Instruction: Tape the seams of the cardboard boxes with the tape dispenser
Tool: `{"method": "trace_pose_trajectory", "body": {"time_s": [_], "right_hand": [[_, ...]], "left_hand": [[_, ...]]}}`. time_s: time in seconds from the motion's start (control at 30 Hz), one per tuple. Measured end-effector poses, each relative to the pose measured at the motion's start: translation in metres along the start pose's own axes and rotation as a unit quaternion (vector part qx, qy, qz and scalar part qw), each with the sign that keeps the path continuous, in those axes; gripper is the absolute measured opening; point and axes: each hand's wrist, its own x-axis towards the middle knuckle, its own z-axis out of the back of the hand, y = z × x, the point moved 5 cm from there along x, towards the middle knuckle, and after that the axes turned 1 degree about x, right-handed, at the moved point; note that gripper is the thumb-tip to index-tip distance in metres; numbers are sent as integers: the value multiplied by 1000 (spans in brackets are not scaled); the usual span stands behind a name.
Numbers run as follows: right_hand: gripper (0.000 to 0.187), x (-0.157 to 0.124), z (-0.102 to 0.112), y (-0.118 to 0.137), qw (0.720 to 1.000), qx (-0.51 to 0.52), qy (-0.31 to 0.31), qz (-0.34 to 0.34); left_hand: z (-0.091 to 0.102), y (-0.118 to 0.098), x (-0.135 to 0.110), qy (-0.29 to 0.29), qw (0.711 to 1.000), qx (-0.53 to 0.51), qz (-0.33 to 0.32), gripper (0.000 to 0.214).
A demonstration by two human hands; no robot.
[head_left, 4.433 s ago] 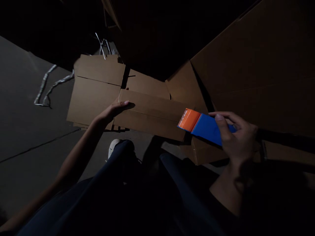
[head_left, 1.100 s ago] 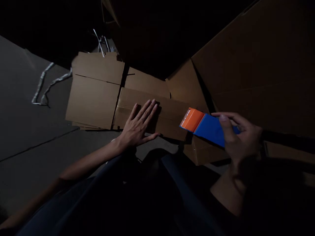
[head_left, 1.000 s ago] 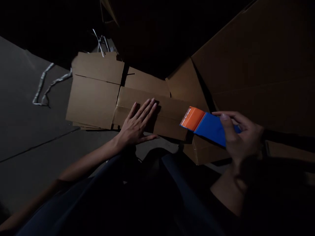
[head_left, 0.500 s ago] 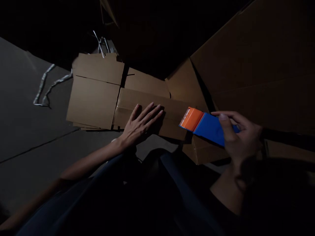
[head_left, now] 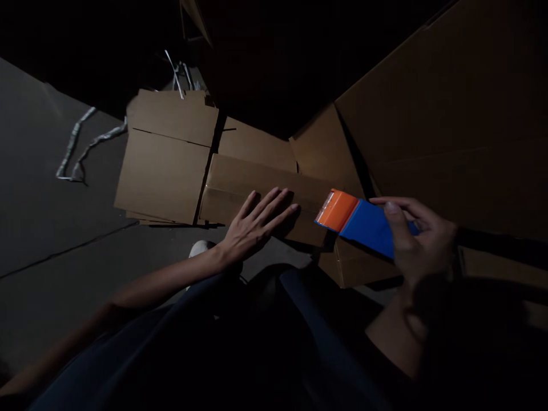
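Observation:
A closed cardboard box (head_left: 244,174) lies in front of me, a strip of tape running along its top seam. My left hand (head_left: 254,231) rests on the box, palm down with fingers spread. In my right hand (head_left: 419,234) is a blue and orange tape dispenser (head_left: 368,225), its toothed orange end pointing left above the right part of the box. My thumb lies on the blue side, and the fingers behind are partly hidden. Open cardboard flaps (head_left: 327,145) show just beyond the box's right end.
Flattened cardboard (head_left: 166,165) lies stacked at the left on the grey floor (head_left: 43,228). Crumpled strips of clear plastic (head_left: 75,148) trail beside it. A large cardboard panel (head_left: 462,114) rises at the right. The scene is dim, with the far area in deep shadow.
My left hand has slid a little to the right and toward me along the box, fingers still spread. The tape dispenser in my right hand has shifted very slightly right and down.

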Motion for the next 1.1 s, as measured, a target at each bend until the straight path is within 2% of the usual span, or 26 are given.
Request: {"method": "trace_pose_trajectory", "body": {"time_s": [0.2,0.3,0.37,0.43,0.5,0.57,0.63,0.73,0.83,0.97,1.03,1.1], "right_hand": [[27,1,0,0,1000,9,7,-19],[27,2,1,3,1000,-2,7,-9],[27,2,1,3,1000,-7,8,-8],[27,1,2,2,1000,-5,5,-14],[27,1,2,0,1000,-2,1,-20],[27,2,1,-1,1000,-1,-1,-22],[27,4,0,-1,1000,3,5,-20],[28,4,-1,0,1000,15,11,-17],[30,-3,-2,2,1000,17,6,-11],[32,-22,-16,12,998,37,45,-15],[31,-30,-29,20,995,74,63,-11],[32,-36,-44,28,991,116,71,-10]], "left_hand": [[-7,-24,13,-1,999,25,-34,51],[-10,-23,17,-6,997,39,-64,49],[-7,-13,17,14,995,24,-91,56],[1,3,16,34,995,2,-93,71],[10,25,17,38,997,-9,-61,86],[16,42,20,35,998,-18,-40,92],[17,52,24,38,998,-29,-40,94],[20,55,29,53,996,-42,-59,96],[41,52,28,76,993,-47,-75,99],[85,53,14,99,990,-4,-103,102],[102,61,4,108,987,10,-120,99],[109,78,-6,116,987,7,-106,94]]}}
